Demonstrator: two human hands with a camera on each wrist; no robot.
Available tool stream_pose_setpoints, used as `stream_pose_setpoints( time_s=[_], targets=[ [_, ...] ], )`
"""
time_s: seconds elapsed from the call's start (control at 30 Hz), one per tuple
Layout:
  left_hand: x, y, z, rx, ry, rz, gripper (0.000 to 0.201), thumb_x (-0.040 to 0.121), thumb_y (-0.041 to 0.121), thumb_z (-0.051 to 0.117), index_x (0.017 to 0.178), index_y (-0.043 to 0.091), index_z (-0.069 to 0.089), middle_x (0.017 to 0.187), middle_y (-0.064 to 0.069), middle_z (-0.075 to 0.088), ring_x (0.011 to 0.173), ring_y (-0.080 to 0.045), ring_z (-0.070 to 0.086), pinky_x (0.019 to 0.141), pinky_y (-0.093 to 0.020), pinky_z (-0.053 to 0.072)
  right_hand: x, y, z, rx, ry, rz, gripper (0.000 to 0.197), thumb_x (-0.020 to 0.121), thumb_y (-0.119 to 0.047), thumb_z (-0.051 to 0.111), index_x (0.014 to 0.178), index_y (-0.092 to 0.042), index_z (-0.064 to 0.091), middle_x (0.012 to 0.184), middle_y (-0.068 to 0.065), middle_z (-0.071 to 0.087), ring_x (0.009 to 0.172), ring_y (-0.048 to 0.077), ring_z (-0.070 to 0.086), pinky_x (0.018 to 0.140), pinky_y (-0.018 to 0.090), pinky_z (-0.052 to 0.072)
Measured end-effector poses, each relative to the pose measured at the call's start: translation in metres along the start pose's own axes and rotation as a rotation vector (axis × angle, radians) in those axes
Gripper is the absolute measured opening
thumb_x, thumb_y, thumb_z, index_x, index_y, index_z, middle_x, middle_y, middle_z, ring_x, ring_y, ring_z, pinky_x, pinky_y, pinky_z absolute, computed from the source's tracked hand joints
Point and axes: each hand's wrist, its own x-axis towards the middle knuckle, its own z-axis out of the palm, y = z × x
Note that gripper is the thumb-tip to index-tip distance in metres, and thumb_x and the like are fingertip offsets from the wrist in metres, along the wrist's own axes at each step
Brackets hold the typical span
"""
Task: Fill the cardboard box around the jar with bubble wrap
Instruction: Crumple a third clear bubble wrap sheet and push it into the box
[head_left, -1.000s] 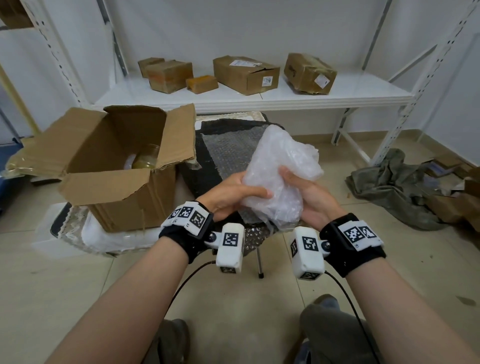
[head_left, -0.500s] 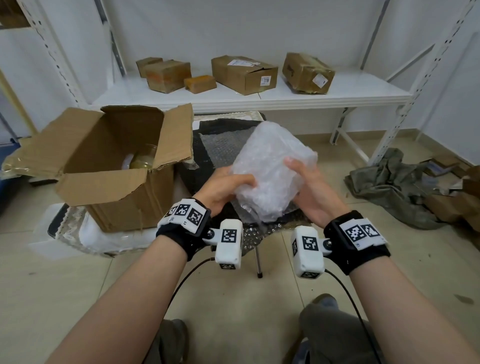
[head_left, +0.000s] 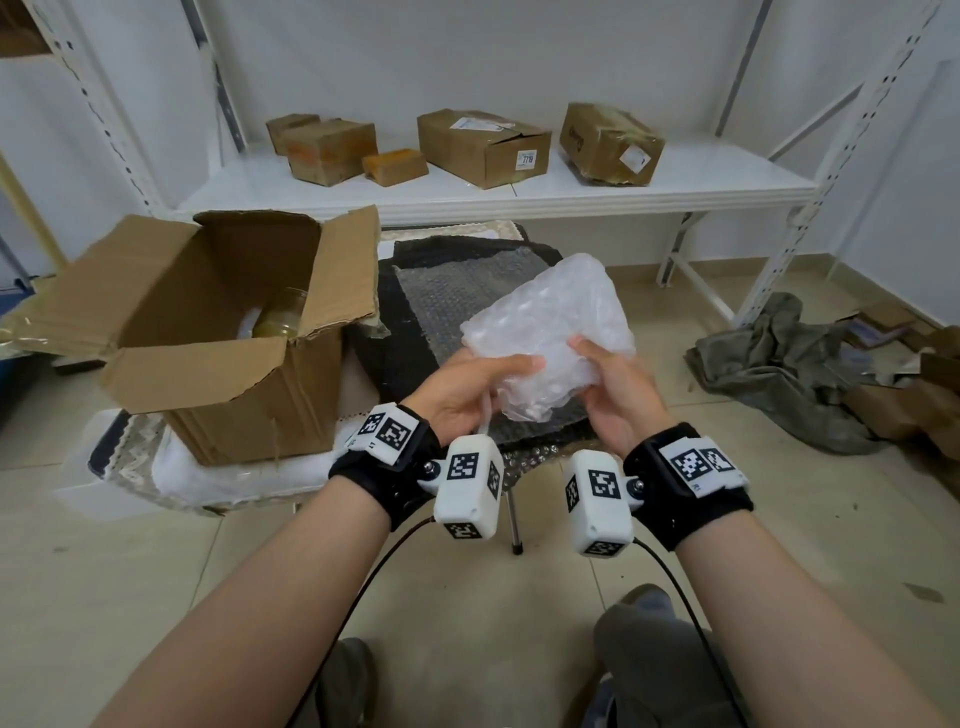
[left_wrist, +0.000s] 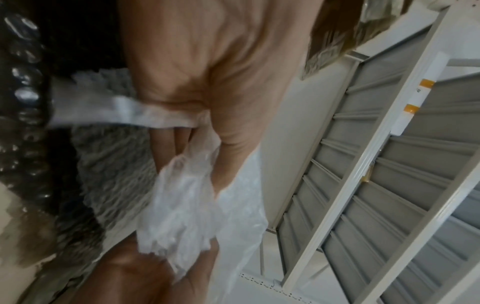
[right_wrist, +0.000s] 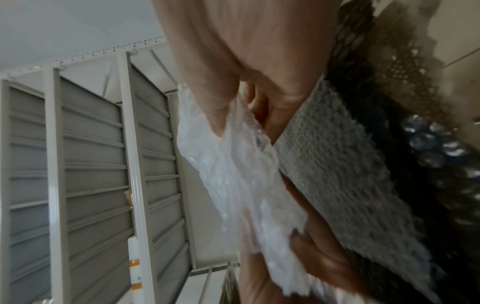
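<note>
A crumpled wad of clear bubble wrap (head_left: 545, 332) is held in the air between both hands, right of the box. My left hand (head_left: 467, 387) grips its lower left edge with thumb on top; the wrap (left_wrist: 182, 205) bunches under that thumb. My right hand (head_left: 605, 387) grips its right side, thumb over the wrap (right_wrist: 233, 174). The open cardboard box (head_left: 218, 364) stands to the left with flaps spread. Inside it the glass jar (head_left: 280, 317) shows its upper part, with something white beside it.
A flat sheet of bubble wrap (head_left: 457, 291) lies on a black mat on the low table behind my hands. A white shelf (head_left: 519, 192) at the back carries several cardboard boxes. A grey cloth heap (head_left: 779, 369) and cardboard scraps lie on the floor at right.
Both hands have turned and squeezed the bubble wrap into a more compact bundle and shifted it slightly left and up. The box and jar have not moved.
</note>
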Motion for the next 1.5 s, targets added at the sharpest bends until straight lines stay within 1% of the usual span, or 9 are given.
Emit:
stream_pose_setpoints(
  time_s=[0.17, 0.27, 0.47, 0.8, 1.07, 1.2, 1.27, 1.37, 1.5],
  targets=[
    [0.005, 0.006, 0.0, 0.091, 0.197, 0.138, 0.018, 0.093, -0.009, 0.053, 0.098, 0.006, 0.062, 0.09, -0.008, 0.069, 0.057, -0.009, 0.065, 0.049, -0.017, 0.053, -0.007, -0.021, -0.011, 0.002, -0.011, -0.02, 0.054, 0.09, -0.019, 0.069, 0.139, -0.017, 0.046, 0.127, 0.014, 0.067, 0.109, 0.028, 0.071, 0.08, 0.037, 0.06],
    [0.006, 0.011, 0.001, 0.173, 0.179, 0.17, 0.016, 0.096, -0.002, 0.054, 0.108, 0.002, 0.063, 0.087, -0.007, 0.066, 0.059, -0.01, 0.054, 0.041, -0.015, 0.041, -0.018, -0.033, -0.013, 0.006, -0.122, -0.036, 0.044, 0.095, -0.035, 0.063, 0.135, -0.025, 0.051, 0.121, 0.01, 0.073, 0.118, 0.027, 0.067, 0.093, 0.041, 0.057],
    [-0.001, 0.03, 0.021, 0.311, 0.083, 0.194, 0.031, 0.091, -0.002, 0.06, 0.123, -0.003, 0.06, 0.092, -0.008, 0.069, 0.061, -0.01, 0.059, 0.042, -0.016, 0.043, -0.025, -0.047, -0.008, 0.197, -0.209, -0.067, 0.056, 0.101, -0.046, 0.048, 0.147, -0.014, 0.045, 0.143, 0.013, 0.058, 0.134, 0.031, 0.053, 0.111, 0.048, 0.043],
    [-0.056, 0.137, 0.037, 0.574, 0.131, 0.327, 0.029, 0.09, 0.014, 0.064, 0.115, 0.0, 0.068, 0.106, -0.017, 0.072, 0.085, -0.022, 0.059, 0.07, -0.03, 0.046, -0.036, -0.073, 0.065, 0.237, -0.086, -0.149, 0.054, 0.094, -0.007, 0.063, 0.144, -0.004, 0.045, 0.134, 0.016, 0.063, 0.115, 0.03, 0.065, 0.082, 0.037, 0.061],
    [-0.121, 0.218, -0.066, 0.768, 0.257, 0.406, 0.024, 0.088, 0.019, 0.07, 0.111, 0.013, 0.07, 0.113, 0.001, 0.072, 0.108, -0.018, 0.066, 0.094, -0.035, 0.051, -0.074, -0.088, 0.175, -0.314, -0.488, -0.089, 0.038, 0.086, 0.006, 0.067, 0.122, -0.001, 0.058, 0.118, 0.01, 0.069, 0.096, 0.023, 0.072, 0.076, 0.033, 0.062],
    [-0.121, 0.228, -0.108, 0.846, 0.407, 0.416, 0.049, 0.071, 0.019, 0.086, 0.115, 0.012, 0.066, 0.109, -0.002, 0.072, 0.099, -0.018, 0.069, 0.091, -0.036, 0.056, -0.07, -0.071, 0.224, -0.69, -0.418, -0.239, 0.023, 0.082, 0.009, 0.069, 0.096, -0.009, 0.063, 0.102, 0.009, 0.071, 0.094, 0.025, 0.069, 0.059, 0.024, 0.058],
    [-0.12, 0.232, -0.122, 0.918, 0.395, 0.428, 0.057, 0.068, 0.012, 0.086, 0.119, 0.011, 0.063, 0.114, -0.003, 0.069, 0.105, -0.021, 0.065, 0.093, -0.036, 0.054, -0.061, -0.06, 0.242, -0.854, -0.365, -0.321, 0.021, 0.08, 0.005, 0.071, 0.09, -0.012, 0.065, 0.099, 0.009, 0.071, 0.096, 0.027, 0.068, 0.068, 0.03, 0.061],
    [-0.114, 0.239, -0.141, 1.054, 0.43, 0.444, 0.088, 0.062, 0.016, 0.091, 0.138, 0.018, 0.046, 0.129, 0.003, 0.049, 0.117, -0.018, 0.049, 0.103, -0.034, 0.042, -0.045, -0.048, 0.265, -1.05, -0.285, -0.386, 0.028, 0.078, 0.0, 0.074, 0.106, -0.003, 0.068, 0.11, 0.014, 0.07, 0.103, 0.031, 0.066, 0.089, 0.045, 0.058],
    [-0.102, 0.247, -0.156, 1.399, 0.355, 0.441, 0.083, 0.062, 0.022, 0.091, 0.135, 0.019, 0.05, 0.126, 0.0, 0.053, 0.114, -0.02, 0.051, 0.097, -0.032, 0.044, -0.031, -0.033, 0.288, -1.256, -0.294, -0.476, 0.03, 0.084, -0.003, 0.068, 0.113, 0.003, 0.064, 0.113, 0.019, 0.065, 0.102, 0.031, 0.062, 0.076, 0.032, 0.05]
  ],
)
